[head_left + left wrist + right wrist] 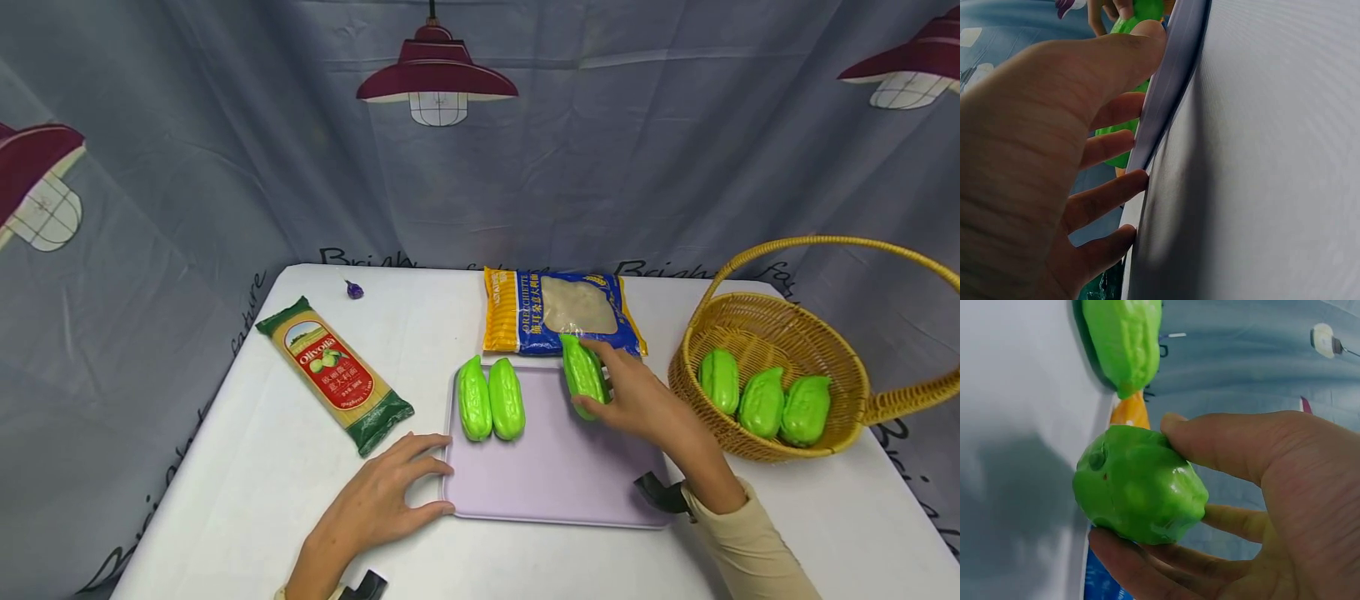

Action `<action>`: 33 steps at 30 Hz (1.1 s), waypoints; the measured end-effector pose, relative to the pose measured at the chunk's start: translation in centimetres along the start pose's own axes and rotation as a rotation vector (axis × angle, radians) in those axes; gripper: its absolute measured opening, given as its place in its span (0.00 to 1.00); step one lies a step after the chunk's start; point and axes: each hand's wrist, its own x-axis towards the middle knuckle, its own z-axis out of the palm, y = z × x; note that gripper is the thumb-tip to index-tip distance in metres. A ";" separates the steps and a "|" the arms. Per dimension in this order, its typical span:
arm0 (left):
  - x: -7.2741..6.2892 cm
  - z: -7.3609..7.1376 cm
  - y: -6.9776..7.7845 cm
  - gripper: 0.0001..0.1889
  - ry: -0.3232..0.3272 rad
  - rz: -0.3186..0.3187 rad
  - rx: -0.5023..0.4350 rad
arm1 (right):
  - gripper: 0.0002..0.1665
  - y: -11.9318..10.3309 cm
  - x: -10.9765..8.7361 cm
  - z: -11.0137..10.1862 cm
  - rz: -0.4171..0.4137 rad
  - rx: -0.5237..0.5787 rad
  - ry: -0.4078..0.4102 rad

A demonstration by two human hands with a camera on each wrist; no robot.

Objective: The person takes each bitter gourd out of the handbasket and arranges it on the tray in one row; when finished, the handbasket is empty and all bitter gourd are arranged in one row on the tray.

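Observation:
Between its thumb and fingers, my right hand (630,392) holds a green bitter melon (582,375) over the upper right part of a lilac tray (555,483). The right wrist view shows the same bitter melon (1141,487) end-on in the grip. Two more bitter melons, a left one (474,398) and a right one (507,400), lie side by side at the tray's upper left. My left hand (390,492) touches the tray's left edge with fingers spread; in the left wrist view its thumb and fingertips meet the tray rim (1169,81).
A wicker basket (686,417) with three bitter melons (762,403) stands on the right, its tall handle arching up. Behind the tray lies a blue and yellow pasta bag (532,312). A spaghetti packet (337,375) and a small purple item (354,290) are on the left.

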 end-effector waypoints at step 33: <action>0.1 0.0 0.0 0.21 0.021 0.023 -0.003 | 0.47 -2.2 0.8 5.0 0.004 0.030 -0.010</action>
